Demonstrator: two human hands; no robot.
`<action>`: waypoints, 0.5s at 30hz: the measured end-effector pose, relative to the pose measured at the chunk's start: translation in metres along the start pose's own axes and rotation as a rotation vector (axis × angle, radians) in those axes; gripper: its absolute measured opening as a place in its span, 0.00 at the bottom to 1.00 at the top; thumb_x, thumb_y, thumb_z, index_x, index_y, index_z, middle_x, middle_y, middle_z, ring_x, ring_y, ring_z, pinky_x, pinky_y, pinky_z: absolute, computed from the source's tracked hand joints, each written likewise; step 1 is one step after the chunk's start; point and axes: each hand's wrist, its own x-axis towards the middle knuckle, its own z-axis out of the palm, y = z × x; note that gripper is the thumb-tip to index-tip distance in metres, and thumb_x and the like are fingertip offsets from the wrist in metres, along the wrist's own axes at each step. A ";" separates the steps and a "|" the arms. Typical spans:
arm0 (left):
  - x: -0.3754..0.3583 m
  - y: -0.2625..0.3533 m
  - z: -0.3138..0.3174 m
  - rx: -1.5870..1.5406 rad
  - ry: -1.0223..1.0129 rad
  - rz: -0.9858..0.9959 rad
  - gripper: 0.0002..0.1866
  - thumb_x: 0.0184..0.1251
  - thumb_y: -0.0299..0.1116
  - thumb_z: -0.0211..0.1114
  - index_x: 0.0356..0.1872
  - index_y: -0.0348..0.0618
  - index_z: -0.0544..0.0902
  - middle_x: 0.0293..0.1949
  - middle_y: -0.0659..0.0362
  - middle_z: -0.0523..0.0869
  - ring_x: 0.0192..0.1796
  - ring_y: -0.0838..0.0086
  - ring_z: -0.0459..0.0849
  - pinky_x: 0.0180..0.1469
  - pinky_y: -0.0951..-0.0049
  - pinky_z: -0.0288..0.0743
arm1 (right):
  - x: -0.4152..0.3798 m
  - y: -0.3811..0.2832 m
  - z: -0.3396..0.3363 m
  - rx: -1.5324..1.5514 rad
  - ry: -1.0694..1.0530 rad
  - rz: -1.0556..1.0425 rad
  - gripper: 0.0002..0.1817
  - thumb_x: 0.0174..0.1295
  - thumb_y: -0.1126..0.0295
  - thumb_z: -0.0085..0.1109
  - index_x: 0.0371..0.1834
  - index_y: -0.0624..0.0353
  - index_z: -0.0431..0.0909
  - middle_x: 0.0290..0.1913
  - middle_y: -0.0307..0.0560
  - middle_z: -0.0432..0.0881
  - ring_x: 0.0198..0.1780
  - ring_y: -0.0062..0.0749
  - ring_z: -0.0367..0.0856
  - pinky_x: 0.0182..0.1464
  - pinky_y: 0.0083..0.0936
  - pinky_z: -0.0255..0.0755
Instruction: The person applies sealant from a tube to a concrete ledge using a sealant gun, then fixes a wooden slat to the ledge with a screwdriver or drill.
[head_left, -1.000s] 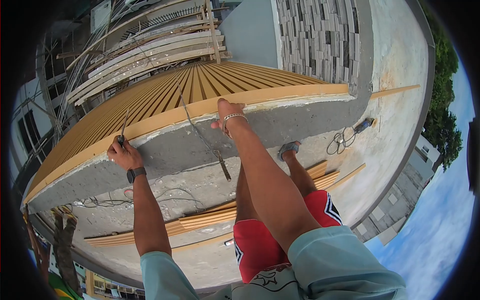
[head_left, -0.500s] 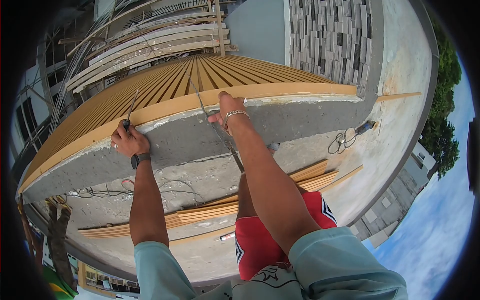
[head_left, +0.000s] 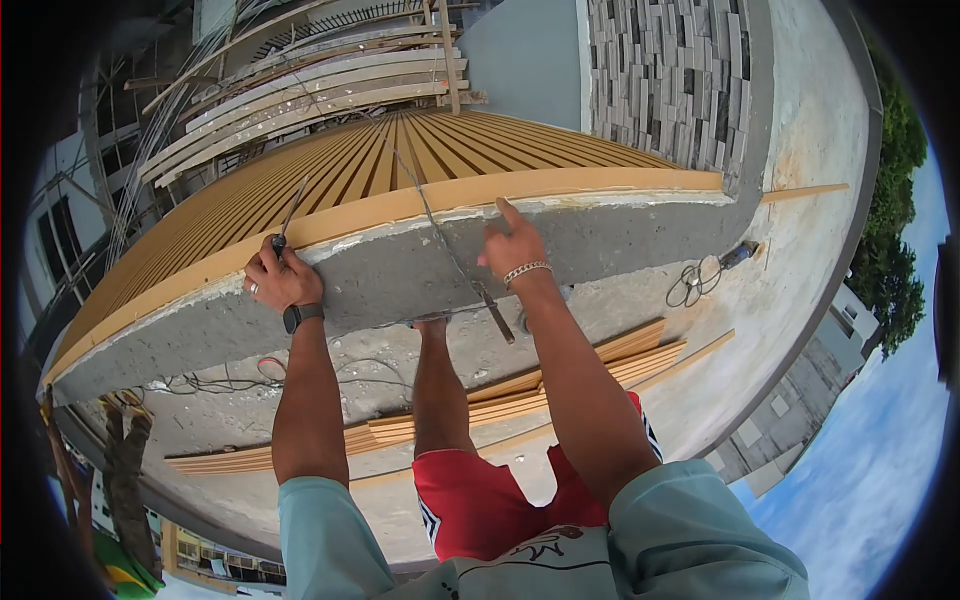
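My left hand (head_left: 284, 282) rests on the grey concrete ledge, its fingers closed around the black handle of a screwdriver (head_left: 279, 242) whose long thin shaft points up over the slatted panel. My right hand (head_left: 517, 246) holds nothing; its index finger stretches to the white filler seam (head_left: 610, 198) below the tan edge strip (head_left: 560, 182). The other fingers are partly bent. Between my hands a thin cable (head_left: 428, 208) runs down over the strip and ledge, ending at a dark, rod-like piece (head_left: 495, 318). The brown slatted panel (head_left: 400, 150) spreads beyond the strip.
Several slatted boards (head_left: 600, 375) lie on the rough floor behind the ledge. A corded power tool (head_left: 738, 254) sits at the right with its cable coiled. Loose wires (head_left: 230, 383) trail at lower left. Stacked timber (head_left: 330, 85) and a stone-clad wall (head_left: 670, 80) stand beyond the panel.
My right hand has shifted right along the seam, away from the cable, its index finger now extended. My left hand keeps the screwdriver. The view has moved slightly, and more of my leg shows.
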 end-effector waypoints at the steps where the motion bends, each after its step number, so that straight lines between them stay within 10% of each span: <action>1: -0.003 -0.001 -0.001 0.000 -0.019 -0.029 0.15 0.57 0.40 0.59 0.48 0.58 0.76 0.42 0.56 0.73 0.47 0.56 0.69 0.47 0.53 0.62 | -0.008 0.009 -0.011 0.015 -0.003 -0.110 0.23 0.54 0.68 0.45 0.56 0.58 0.71 0.22 0.46 0.79 0.15 0.28 0.72 0.31 0.24 0.70; 8: -0.005 -0.006 0.002 0.016 0.011 0.009 0.15 0.57 0.40 0.58 0.48 0.59 0.76 0.42 0.56 0.73 0.47 0.56 0.69 0.47 0.54 0.62 | -0.072 0.095 -0.131 0.428 -0.229 0.101 0.20 0.55 0.67 0.44 0.50 0.59 0.75 0.26 0.45 0.76 0.23 0.23 0.70 0.28 0.23 0.66; 10: -0.003 -0.010 0.007 0.059 0.020 0.005 0.16 0.58 0.41 0.57 0.48 0.59 0.76 0.42 0.56 0.73 0.46 0.57 0.70 0.47 0.55 0.63 | -0.088 0.114 -0.151 1.021 -0.295 0.245 0.23 0.56 0.61 0.42 0.52 0.61 0.73 0.33 0.46 0.76 0.28 0.25 0.72 0.27 0.23 0.64; 15: 0.007 -0.031 0.018 0.072 -0.001 0.027 0.15 0.59 0.44 0.58 0.47 0.56 0.76 0.41 0.54 0.73 0.43 0.59 0.72 0.45 0.57 0.65 | -0.095 0.161 -0.175 1.404 -0.531 0.045 0.26 0.53 0.60 0.42 0.59 0.50 0.69 0.37 0.49 0.71 0.29 0.30 0.65 0.27 0.21 0.58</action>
